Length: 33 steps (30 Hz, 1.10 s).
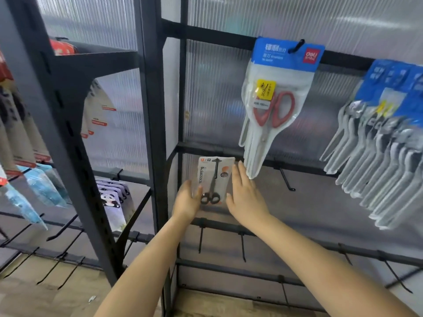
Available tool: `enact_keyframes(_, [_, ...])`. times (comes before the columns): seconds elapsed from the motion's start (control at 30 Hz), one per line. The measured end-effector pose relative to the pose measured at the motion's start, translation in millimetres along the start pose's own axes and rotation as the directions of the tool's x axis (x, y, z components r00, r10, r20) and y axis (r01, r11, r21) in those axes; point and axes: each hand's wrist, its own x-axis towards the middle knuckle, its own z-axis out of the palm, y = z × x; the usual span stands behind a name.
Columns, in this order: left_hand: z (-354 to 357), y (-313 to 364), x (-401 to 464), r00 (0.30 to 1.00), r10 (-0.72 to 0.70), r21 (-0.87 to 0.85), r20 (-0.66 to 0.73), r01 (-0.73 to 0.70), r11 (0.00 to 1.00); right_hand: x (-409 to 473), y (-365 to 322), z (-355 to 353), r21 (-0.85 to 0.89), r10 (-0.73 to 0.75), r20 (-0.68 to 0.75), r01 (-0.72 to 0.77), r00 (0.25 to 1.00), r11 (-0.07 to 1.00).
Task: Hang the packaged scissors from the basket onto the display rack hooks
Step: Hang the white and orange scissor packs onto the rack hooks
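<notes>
Small pack of black scissors (214,180) hangs on a hook of the display rack (229,149). Left hand (186,200) touches its left edge, thumb across the front; right hand (246,197) rests flat against its right edge. Red-handled scissors packs (274,99) hang above.

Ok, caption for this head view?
Both hands steady a small scissors pack on a rack hook.

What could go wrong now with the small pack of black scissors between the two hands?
1. The small scissors pack is only steadied by the left hand and right hand; if it is not fully on its hook, it might drop.
2. The right hand is close to the red-handled scissors pack and could knock it.
3. The bare hook nearby could scratch the wrist.
</notes>
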Motion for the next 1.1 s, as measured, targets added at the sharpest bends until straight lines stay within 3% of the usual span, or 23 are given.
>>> enact_keyframes(0.27, [5,3,-46,0.986,0.162,0.310,0.036,-0.165,0.936,-53,18,-7,-0.032,0.081,0.060,-0.079,0.995,0.996])
enact_keyframes(0.4, [25,7,-73,0.990,0.117,0.369,0.080,-0.139,0.919,-96,37,-15,-0.015,0.104,0.045,-0.104,0.994,0.994])
enact_keyframes(0.5, [52,15,-97,0.982,0.104,0.463,0.158,-0.166,0.871,-145,62,-18,-0.010,0.163,0.048,-0.163,0.985,0.987])
enact_keyframes(0.63, [113,26,-149,0.928,0.134,0.512,0.348,-0.308,0.802,-224,108,-17,-0.014,0.316,0.084,-0.316,0.945,0.949])
enact_keyframes(0.77, [191,36,-219,0.809,0.155,0.506,0.568,-0.491,0.710,-313,157,-13,-0.024,0.504,0.100,-0.504,0.858,0.863])
enact_keyframes(0.87, [256,38,-281,0.652,0.176,0.423,0.737,-0.649,0.632,-397,194,-10,-0.033,0.662,0.117,-0.663,0.741,0.748])
enact_keyframes(1.0, [331,41,-367,0.433,0.141,0.294,0.890,-0.783,0.548,-515,227,-4,-0.032,0.830,0.138,-0.835,0.541,0.550])
enact_keyframes(1.1, [375,39,-424,0.259,0.124,0.150,0.958,-0.819,0.554,-593,243,-10,-0.044,0.924,0.170,-0.934,0.342,0.353])
